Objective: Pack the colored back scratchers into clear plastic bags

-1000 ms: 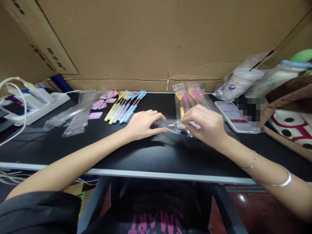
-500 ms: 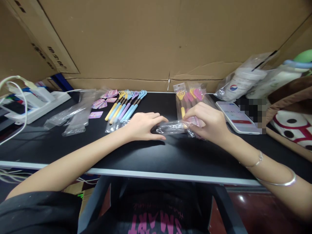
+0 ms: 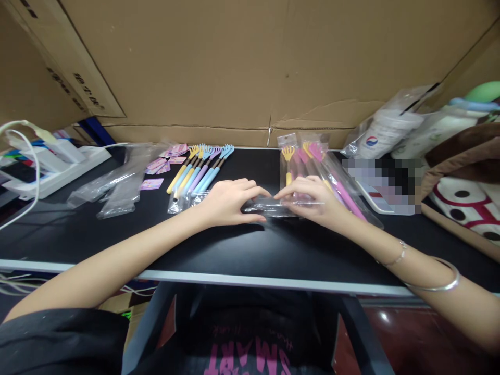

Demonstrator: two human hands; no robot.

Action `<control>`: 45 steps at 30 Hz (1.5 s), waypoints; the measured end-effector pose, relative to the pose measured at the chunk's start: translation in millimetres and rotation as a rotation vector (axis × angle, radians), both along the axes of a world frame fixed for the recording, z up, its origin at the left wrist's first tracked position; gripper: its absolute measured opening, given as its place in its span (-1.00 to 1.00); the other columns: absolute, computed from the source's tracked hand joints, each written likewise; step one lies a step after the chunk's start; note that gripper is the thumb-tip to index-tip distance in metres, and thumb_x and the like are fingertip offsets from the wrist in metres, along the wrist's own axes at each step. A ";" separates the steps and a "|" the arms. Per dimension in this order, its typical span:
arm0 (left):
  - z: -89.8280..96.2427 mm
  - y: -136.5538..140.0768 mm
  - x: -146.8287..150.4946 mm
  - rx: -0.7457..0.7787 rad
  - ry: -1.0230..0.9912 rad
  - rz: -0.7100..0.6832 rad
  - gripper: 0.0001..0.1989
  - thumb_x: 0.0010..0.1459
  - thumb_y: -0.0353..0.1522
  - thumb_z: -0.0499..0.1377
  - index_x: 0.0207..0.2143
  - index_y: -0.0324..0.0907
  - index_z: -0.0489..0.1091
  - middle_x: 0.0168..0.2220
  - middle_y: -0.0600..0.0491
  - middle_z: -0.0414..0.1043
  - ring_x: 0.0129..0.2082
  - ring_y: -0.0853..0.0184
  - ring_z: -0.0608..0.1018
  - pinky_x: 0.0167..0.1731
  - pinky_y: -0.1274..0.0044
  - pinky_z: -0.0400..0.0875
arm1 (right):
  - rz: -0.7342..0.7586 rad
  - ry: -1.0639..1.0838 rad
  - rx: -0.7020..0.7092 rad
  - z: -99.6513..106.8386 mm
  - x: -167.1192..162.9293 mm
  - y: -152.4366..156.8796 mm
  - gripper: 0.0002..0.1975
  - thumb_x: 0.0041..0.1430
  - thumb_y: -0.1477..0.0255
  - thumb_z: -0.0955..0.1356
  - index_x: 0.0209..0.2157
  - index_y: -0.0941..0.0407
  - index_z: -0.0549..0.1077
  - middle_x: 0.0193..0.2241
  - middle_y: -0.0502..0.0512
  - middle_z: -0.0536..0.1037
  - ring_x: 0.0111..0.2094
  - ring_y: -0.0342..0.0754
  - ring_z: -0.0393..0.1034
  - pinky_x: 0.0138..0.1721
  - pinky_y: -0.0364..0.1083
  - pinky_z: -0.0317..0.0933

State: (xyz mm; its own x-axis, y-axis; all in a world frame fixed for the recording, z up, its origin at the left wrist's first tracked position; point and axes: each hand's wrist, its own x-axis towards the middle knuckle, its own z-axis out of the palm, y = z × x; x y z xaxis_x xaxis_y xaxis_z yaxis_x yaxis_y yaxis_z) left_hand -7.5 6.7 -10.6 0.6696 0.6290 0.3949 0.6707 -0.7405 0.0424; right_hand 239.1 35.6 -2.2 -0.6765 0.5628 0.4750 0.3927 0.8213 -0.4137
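A clear plastic bag (image 3: 265, 208) stretches between my two hands, low over the black tabletop. My left hand (image 3: 230, 203) curves around the bag's left end, its thumb and forefinger apart. At the other end, my right hand (image 3: 314, 200) grips the bag, whose film partly covers the fingers. Behind my left hand lie several back scratchers (image 3: 201, 174) with yellow, blue and purple handles, their lower ends over clear film. Beyond my right hand are bagged back scratchers (image 3: 344, 195) in yellow and pink, partly hidden by the hand.
Flat clear bags (image 3: 123, 179) and small pink-purple cards (image 3: 152, 184) lie to the left, near a white power strip (image 3: 58, 169). A phone (image 3: 385, 203), a bagged cup (image 3: 386, 135) and a brown-and-white bag (image 3: 464, 192) stand right. A cardboard wall (image 3: 219, 67) borders the back.
My right hand has shifted left along the plastic bag, closer to my left hand, uncovering more of the bagged back scratchers' handles. My left hand has stayed nearly still.
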 end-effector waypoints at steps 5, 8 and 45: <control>-0.4 0.4 0.3 -0.040 0.007 0.003 -0.49 0.16 0.05 0.12 0.00 -0.09 0.36 -0.26 0.08 0.47 -0.24 0.31 0.49 -0.34 0.55 0.21 | 0.047 0.056 0.000 4.8 -2.1 -0.6 -0.91 0.16 0.39 0.36 -0.37 0.07 0.52 -0.43 0.01 0.60 -0.41 -0.08 0.42 -0.29 -0.05 0.17; 0.8 -1.3 1.2 -0.122 -0.026 0.002 -0.50 0.16 0.04 0.13 -0.01 -0.08 0.36 -0.29 0.10 0.46 -0.27 0.33 0.49 -0.33 0.56 0.21 | 0.048 0.131 -0.074 5.9 -3.7 -2.1 -0.90 0.15 0.37 0.37 -0.40 0.08 0.51 -0.45 0.01 0.58 -0.43 -0.09 0.42 -0.33 -0.08 0.23; 13.1 -5.0 -0.4 -0.319 -0.028 0.074 -0.55 0.21 0.00 0.10 0.03 -0.02 0.35 -0.47 0.17 0.42 -0.51 0.40 0.45 -0.47 0.61 0.10 | -0.150 0.326 -0.380 10.4 -5.1 -5.2 -0.83 0.02 0.28 0.44 -0.41 0.11 0.52 -0.47 0.05 0.57 -0.46 -0.05 0.44 -0.39 -0.07 0.30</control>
State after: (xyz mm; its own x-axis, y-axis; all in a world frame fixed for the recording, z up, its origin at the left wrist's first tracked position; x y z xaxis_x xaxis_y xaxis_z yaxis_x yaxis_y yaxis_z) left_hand -7.9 1.7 2.5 0.6094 0.7703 0.1880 0.7173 -0.6366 0.2832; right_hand 233.9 30.4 8.2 -0.4260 0.8158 0.3912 0.2958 0.5343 -0.7919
